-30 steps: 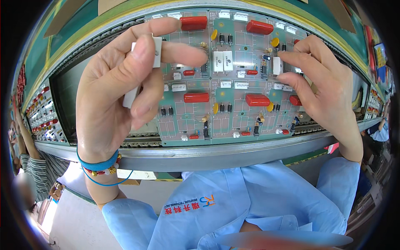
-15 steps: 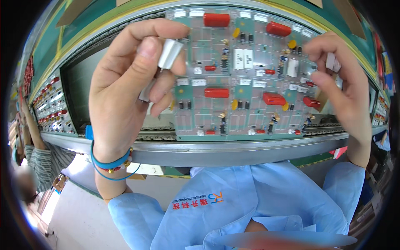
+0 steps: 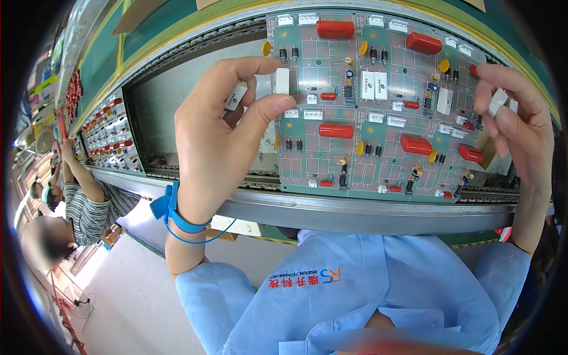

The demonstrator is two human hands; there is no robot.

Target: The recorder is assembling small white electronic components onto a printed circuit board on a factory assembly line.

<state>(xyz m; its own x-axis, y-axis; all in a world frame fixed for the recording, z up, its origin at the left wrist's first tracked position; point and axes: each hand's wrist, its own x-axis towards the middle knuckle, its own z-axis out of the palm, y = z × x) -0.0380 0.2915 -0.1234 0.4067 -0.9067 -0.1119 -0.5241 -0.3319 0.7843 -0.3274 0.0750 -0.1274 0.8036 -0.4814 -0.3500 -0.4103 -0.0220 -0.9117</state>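
My left hand (image 3: 216, 133) pinches a white block-shaped cement resistor (image 3: 282, 81) between thumb and index finger at the left edge of the green circuit board panel (image 3: 307, 157). A second white resistor (image 3: 236, 96) is tucked under its curled fingers. Over the panel's right end, my right hand (image 3: 523, 115) grips another white resistor (image 3: 498, 101) with its fingertips; a further pale piece shows partly behind the thumb. Two white resistors (image 3: 374, 86) stand side by side on the panel's upper middle section, and a single one (image 3: 444, 101) stands farther right.
Red capacitors (image 3: 335, 29), yellow discs and white connectors fill the panel. It lies across a chain conveyor with a metal front rail (image 3: 331, 207). Another populated panel (image 3: 112, 136) is at the left, where a person in a striped top (image 3: 89, 210) reaches in. Cardboard (image 3: 136, 15) lies behind.
The view has shifted, so the panel appears farther right. My left hand has turned and its resistor is now upright at the panel's left edge. The right hand's resistor has tilted between its fingertips.
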